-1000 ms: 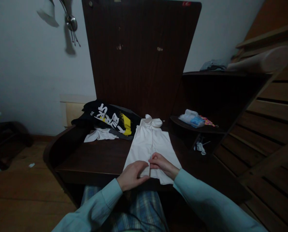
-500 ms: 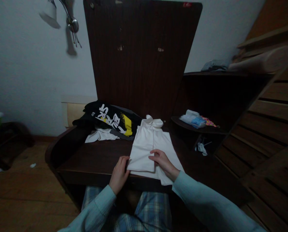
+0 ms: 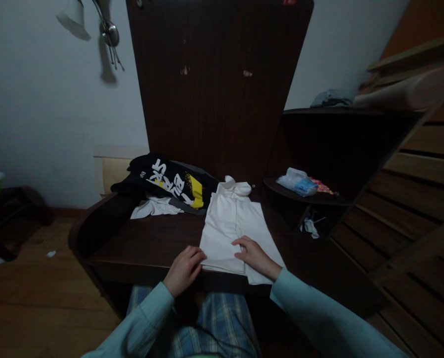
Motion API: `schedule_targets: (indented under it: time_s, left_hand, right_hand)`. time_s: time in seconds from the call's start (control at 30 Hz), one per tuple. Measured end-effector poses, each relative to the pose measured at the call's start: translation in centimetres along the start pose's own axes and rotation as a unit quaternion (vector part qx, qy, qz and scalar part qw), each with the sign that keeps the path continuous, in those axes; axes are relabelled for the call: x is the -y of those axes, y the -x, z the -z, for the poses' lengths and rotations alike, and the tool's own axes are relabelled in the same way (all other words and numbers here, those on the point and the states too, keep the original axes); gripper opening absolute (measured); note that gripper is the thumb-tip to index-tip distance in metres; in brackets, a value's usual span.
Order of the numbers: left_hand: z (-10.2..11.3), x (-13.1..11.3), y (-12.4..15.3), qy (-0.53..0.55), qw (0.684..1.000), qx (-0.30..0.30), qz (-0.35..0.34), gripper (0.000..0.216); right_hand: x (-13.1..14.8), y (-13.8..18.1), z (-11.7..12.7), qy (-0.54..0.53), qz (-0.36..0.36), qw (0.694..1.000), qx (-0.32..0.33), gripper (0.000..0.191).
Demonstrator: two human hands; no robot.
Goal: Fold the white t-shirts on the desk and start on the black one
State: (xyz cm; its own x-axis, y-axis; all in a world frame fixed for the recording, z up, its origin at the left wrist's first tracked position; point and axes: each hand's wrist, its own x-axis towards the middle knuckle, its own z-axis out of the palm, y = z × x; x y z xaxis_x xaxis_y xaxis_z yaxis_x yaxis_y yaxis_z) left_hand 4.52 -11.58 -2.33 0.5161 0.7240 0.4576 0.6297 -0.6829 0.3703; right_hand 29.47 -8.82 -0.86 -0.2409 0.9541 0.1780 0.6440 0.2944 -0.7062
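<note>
A white garment (image 3: 225, 223) lies partly folded on the dark wooden desk, with a bunched part like a hood or collar at its far end. At its near left corner is my left hand (image 3: 184, 268), fingers bent together on the edge of the cloth; the fingertips are partly hidden. My right hand (image 3: 257, 256) rests on the near right part of the garment, with thumb and fingers apart on the fabric. The folded layer lies flat between the two hands.
Left of the garment lies a black T-shirt (image 3: 169, 184) with white and yellow print, over a white cloth (image 3: 156, 207). A low corner shelf (image 3: 311, 200) on the right bears a blue and white plastic packet (image 3: 298, 183). The desk's raised side (image 3: 85, 221) curves up at left.
The folded layer's near edge has come down flatter toward the desk's front edge. My left hand has shifted slightly right, and my right hand has loosened from the flap's edge.
</note>
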Motion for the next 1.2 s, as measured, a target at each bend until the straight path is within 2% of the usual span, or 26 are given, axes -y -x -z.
schedule_targets:
  time_s: [0.1,0.17,0.23,0.37,0.5,0.63,0.8,0.97,1.1,1.2]
  left_hand:
    - [0.4,0.2,0.1,-0.009,1.0,0.017,-0.014,0.022]
    - [0.7,0.3,0.3,-0.006,1.0,0.02,-0.023,0.023]
    - [0.8,0.4,0.4,0.0,0.999,0.02,-0.028,0.023]
    - [0.3,0.0,0.1,0.005,0.999,0.024,-0.038,0.034]
    - [-1.1,-1.4,-1.1,0.004,0.994,0.078,-0.082,0.054]
    - [-2.6,-2.6,-2.3,0.011,0.988,0.109,-0.106,0.051]
    - [-3.3,-2.7,-2.4,0.02,0.987,0.119,-0.104,0.04]
    - [-3.0,-3.1,-2.1,0.012,0.989,0.112,-0.097,0.039]
    - [-2.9,-4.3,-2.6,0.002,0.992,0.092,-0.085,0.029]
    - [-3.5,-5.3,-3.6,0.005,0.988,0.104,-0.117,0.031]
  right_hand:
    - [-0.7,-0.4,0.2,-0.034,-0.03,0.997,0.065,0.027]
    - [-1.2,-1.2,0.7,-0.096,-0.082,0.987,0.098,0.028]
    - [-1.3,-2.5,1.4,-0.156,-0.139,0.972,0.103,0.032]
    - [-1.2,-5.5,2.3,-0.228,-0.207,0.95,0.055,0.033]
    - [-1.5,-7.9,1.5,-0.255,-0.213,0.942,-0.03,0.025]
    - [-2.0,-9.5,1.0,-0.256,-0.216,0.94,-0.061,0.018]
    - [-2.3,-10.8,1.5,-0.253,-0.201,0.945,-0.061,0.016]
    - [-2.8,-11.5,1.6,-0.238,-0.174,0.953,-0.068,0.017]
    - [-3.2,-11.4,2.3,-0.086,-0.162,0.98,-0.082,0.018]
    - [-3.5,-10.9,2.9,0.017,-0.166,0.983,-0.077,0.013]
